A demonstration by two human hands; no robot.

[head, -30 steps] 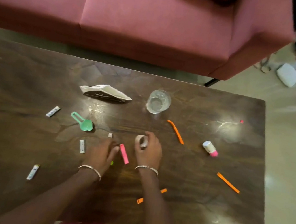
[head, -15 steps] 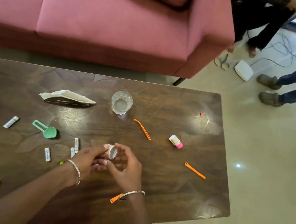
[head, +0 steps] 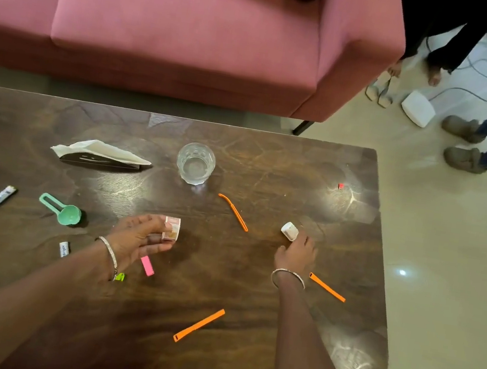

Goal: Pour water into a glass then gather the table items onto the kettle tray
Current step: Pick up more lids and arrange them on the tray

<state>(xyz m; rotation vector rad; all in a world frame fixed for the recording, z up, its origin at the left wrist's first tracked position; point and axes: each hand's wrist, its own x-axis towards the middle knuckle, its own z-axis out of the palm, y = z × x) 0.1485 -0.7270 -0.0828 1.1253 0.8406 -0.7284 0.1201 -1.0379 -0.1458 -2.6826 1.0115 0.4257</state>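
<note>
At bench centre (head: 253,280): dark wood top, small things scattered across it.
Left grip (head: 136,236): thumb and fingers pinching a small roll (head: 171,229), held on edge just above the bench, open side facing right.
Right grip (head: 296,255): fingers curled over the near end of a white bottle (head: 289,230).
White bottle: one, lying on its side right of centre, long axis far-left to near-right, white end pointing away.
Glass (head: 195,163): one, upright, mouth up, at the far middle; contents clear, level unreadable.
Orange strips: three, well apart. Curved strip (head: 233,212) between glass and bottle, running far-left to near-right. Second strip (head: 327,287) just right of the right wrist, same slant. Third strip (head: 199,325) nearest, slanting near-left to far-right.
Green scoop (head: 61,211): one, left of the left grip, handle pointing far-left, bowl near-right.
Sachets: two, one (head: 2,195) at far left, another (head: 63,249) beside the left forearm.
Pink stick (head: 147,265): one, just under the left grip, far-left to near-right.
Napkin holder (head: 99,159): one, left of the glass, white napkin (head: 99,148) in it, lengthwise left to right.
Beyond the bench: pink sofa (head: 179,32).
</note>
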